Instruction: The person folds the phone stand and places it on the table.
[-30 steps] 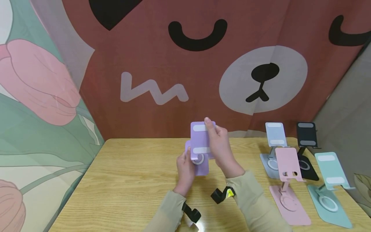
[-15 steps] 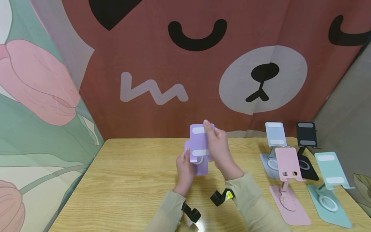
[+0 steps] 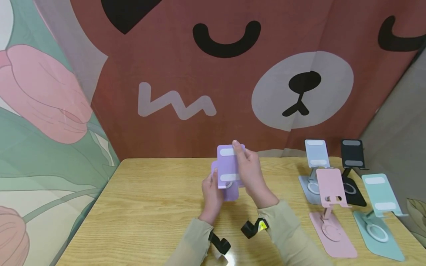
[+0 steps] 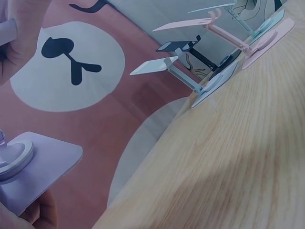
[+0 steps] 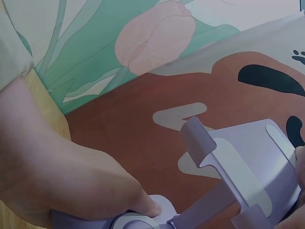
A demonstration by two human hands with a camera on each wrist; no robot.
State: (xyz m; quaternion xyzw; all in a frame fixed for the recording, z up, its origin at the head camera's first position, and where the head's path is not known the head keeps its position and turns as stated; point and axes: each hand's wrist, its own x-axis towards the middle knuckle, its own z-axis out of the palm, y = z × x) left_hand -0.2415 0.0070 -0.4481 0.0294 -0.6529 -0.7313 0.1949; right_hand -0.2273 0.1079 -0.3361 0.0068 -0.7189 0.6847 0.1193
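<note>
A purple phone stand [image 3: 227, 164] is held up over the table, its plate with two white pads facing the head camera. My left hand [image 3: 213, 197] grips the base [image 4: 47, 164], thumb lying on it beside the round ring. The upper plate is in my right hand [image 3: 252, 175], thumb along its front face and fingers behind. In the right wrist view, an arm joins base and plate, and two hooked lips [image 5: 198, 140] stick out from the plate's lower edge. There the left hand [image 5: 95, 181] shows large, while the right hand is mostly cut off at the edge.
At the table's right stand several similar phone stands: light blue [image 3: 317, 153], black [image 3: 352, 155], pink [image 3: 331, 186] and mint green [image 3: 381, 194]. The wooden table [image 3: 149, 207] meets a printed bear curtain [image 3: 173, 136] at the back.
My right hand has brought the purple plate slightly down and left, covering more of the ring on the base. The left hand stays almost in place.
</note>
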